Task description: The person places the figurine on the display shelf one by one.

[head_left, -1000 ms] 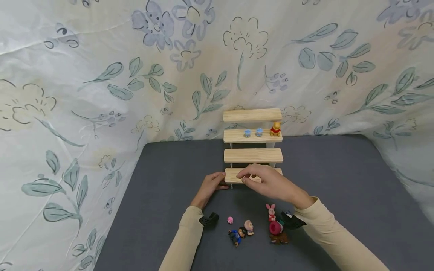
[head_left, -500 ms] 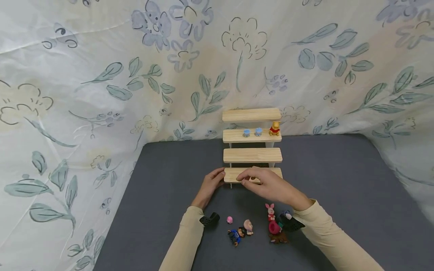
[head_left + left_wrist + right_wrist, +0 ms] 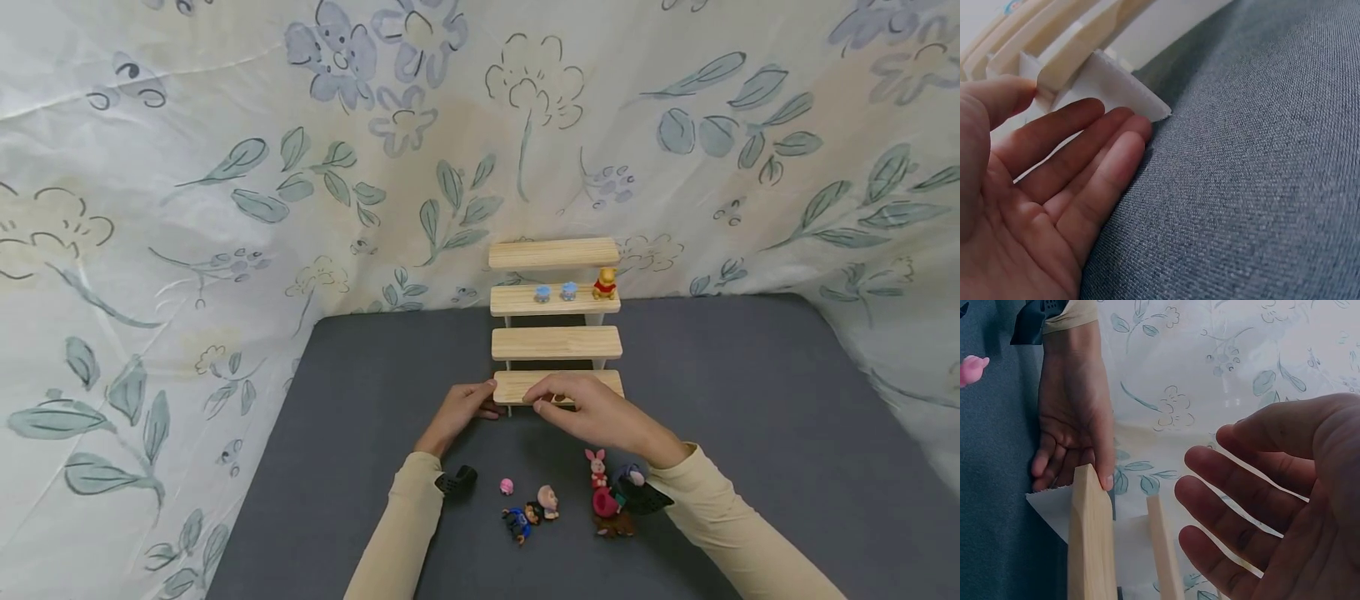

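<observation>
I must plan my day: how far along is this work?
Apparently done: the yellow bear and two blue pieces, on the second-highest board. In hand: the left hand touches the lowest board; the right hand hovers above it, empty. Probably left: the toys on the table.

Apparently cloth-covered table (image 3: pixel 390 375): shelf (image 3: pixel 557 342), figurines (image 3: pixel 517 525)

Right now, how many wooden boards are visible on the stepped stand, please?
4, from bottom to top: the lowest board, partly covered by the right hand; the second board; the third board, holding the yellow bear; the top board. None seems fully hidden.
</observation>
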### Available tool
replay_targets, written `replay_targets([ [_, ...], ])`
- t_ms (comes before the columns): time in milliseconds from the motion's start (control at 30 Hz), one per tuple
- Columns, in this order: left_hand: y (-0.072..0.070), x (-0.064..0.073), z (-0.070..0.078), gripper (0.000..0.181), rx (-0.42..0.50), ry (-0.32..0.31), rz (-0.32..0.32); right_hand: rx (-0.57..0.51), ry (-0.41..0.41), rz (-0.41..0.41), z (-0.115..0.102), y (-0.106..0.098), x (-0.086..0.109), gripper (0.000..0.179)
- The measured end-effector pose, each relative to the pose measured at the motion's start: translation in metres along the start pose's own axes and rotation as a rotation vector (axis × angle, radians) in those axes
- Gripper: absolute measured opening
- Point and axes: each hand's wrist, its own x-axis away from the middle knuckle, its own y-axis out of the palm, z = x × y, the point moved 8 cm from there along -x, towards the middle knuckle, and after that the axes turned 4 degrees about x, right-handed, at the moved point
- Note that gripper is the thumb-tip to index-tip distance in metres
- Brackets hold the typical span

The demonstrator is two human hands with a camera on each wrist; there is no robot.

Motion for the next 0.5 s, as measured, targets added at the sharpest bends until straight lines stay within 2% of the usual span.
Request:
replay_targets([
  [267, 0.002, 0.004, -0.003, 0.060, -0.018, -0.021, -0.050, -0.039, -0.023, -0.030, 0.004, 0.022, 0.003, 0.020],
  [500, 0.000, 0.010, -0.005, 0.060, -0.013, -0.022, -0.043, -0.013, 0.006, -0.079, 0.012, 0.052, 0.005, 0.020],
])
